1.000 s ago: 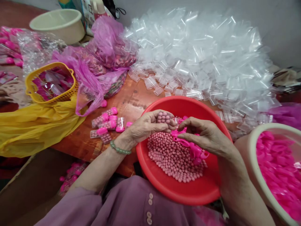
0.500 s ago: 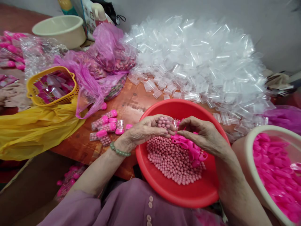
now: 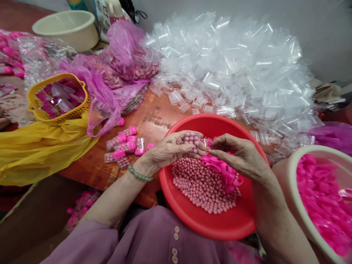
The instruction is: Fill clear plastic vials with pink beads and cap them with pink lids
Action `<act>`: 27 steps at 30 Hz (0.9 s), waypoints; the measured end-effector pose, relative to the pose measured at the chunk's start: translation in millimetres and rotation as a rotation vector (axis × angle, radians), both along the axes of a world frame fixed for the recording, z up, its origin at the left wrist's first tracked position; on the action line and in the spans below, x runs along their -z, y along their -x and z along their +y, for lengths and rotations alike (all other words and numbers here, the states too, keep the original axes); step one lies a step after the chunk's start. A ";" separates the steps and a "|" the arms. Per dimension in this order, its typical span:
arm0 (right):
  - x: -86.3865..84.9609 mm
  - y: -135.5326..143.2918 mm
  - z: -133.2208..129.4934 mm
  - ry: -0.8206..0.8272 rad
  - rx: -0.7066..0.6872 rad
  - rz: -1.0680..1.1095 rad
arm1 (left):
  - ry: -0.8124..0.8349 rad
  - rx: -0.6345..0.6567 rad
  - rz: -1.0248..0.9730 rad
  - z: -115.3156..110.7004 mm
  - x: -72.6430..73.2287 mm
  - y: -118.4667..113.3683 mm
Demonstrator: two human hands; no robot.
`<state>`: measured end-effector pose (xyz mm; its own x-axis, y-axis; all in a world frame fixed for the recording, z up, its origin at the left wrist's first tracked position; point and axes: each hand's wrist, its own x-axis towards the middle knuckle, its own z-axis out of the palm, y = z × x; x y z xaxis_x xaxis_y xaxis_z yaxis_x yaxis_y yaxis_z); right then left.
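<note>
Left hand (image 3: 172, 149) fingers pinch bead-filled clear container (image 3: 191, 140) over red bowl's (image 3: 214, 230) 11 o'clock. More of it shows now; looks uncapped. Right hand (image 3: 242, 154) at its 3 o'clock, fingers curled, can't tell if pinching.

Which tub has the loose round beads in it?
The red tub, with beads heaped inside; the right cream tub shows pink plastic pieces, the upper-left cream tub neither.

Clear container (image 3: 197, 137): turned slightly within the grip, more of its beads (image 3: 187, 139) now exposed past the thumb.
Left hand (image 3: 169, 149): thumb drawn back a little from half a second ago.
Right hand (image 3: 242, 152): fingertips slightly wider apart, just beyond the grip.
</note>
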<state>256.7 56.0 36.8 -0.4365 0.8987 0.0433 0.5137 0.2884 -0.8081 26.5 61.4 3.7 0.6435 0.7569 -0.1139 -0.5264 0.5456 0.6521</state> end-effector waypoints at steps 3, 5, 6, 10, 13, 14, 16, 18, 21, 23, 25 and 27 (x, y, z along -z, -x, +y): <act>0.6 -0.8 -0.2 -0.007 0.007 -0.021 | -0.006 -0.080 0.042 0.1 0.2 -4.1; -0.3 -0.1 -0.4 -0.009 0.004 -0.024 | -0.023 -0.146 0.073 -0.4 0.3 -7.0; -1.0 0.5 -0.5 -0.010 0.001 -0.022 | -0.037 -0.172 0.091 -1.2 0.3 -8.0; -4.1 2.9 0.0 -0.013 -0.014 -0.028 | -0.113 -0.127 0.163 -6.1 0.4 -7.8; -5.7 3.9 0.0 -0.019 -0.018 -0.029 | -0.185 -0.022 0.203 -9.4 0.3 -5.4; -6.2 4.3 -0.4 -0.023 -0.021 -0.029 | -0.204 0.007 0.215 -10.0 0.0 -4.9; -7.1 5.3 -1.4 -0.035 -0.025 -0.020 | -0.218 0.051 0.237 -10.3 -1.1 -4.5; -7.3 6.6 -2.7 -0.039 -0.019 0.018 | -0.203 0.069 0.243 -9.6 -2.7 -4.7; -6.0 8.5 -4.2 -0.007 -0.025 0.117 | -0.162 0.075 0.222 -8.2 -4.4 -4.9; -4.5 9.8 -4.1 0.008 -0.049 0.169 | -0.162 0.091 0.213 -7.4 -4.4 -4.5; -3.4 11.4 -3.3 -0.019 -0.078 0.195 | -0.183 0.116 0.226 -6.7 -3.4 -4.0; -3.4 13.6 -2.0 -0.066 -0.113 0.195 | -0.204 0.135 0.253 -6.2 -2.0 -3.6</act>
